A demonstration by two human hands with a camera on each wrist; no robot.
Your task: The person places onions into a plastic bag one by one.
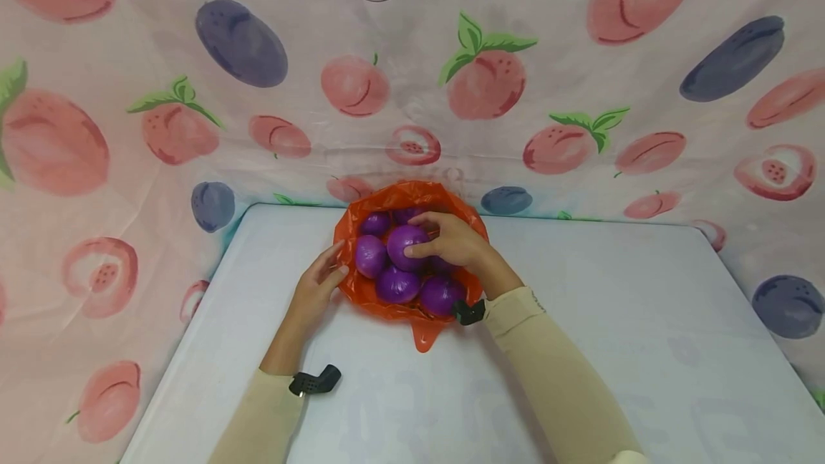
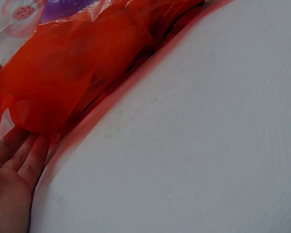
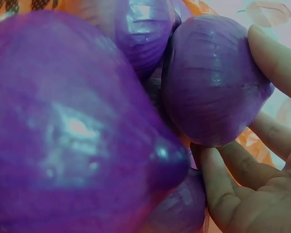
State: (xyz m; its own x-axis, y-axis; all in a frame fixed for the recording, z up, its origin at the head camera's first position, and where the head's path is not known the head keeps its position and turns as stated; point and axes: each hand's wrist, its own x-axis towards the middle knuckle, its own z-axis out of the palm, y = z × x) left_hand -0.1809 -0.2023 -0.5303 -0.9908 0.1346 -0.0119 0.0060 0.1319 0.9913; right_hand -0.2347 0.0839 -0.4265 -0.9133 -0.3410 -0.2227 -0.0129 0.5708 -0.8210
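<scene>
An orange plastic bag (image 1: 412, 195) stands on the table with its mouth spread, holding several shiny purple onions (image 1: 397, 285). Over the middle of the bag my right hand (image 1: 459, 243) grips one purple onion (image 3: 213, 80) between thumb and fingers, at the top of the pile. In the right wrist view, another onion (image 3: 72, 126) looms large and close. My left hand (image 1: 316, 285) is at the bag's left side, its fairly straight fingers (image 2: 35, 158) touching the orange plastic low down. Its thumb is mostly cut off in the left wrist view.
The white table (image 1: 612, 321) extends to both sides and in front of the bag. A fruit-patterned cloth (image 1: 412, 56) hangs along the back edge and left side. An orange bag handle (image 1: 425, 337) lies toward the front. Each wrist wears a black device (image 1: 316, 381).
</scene>
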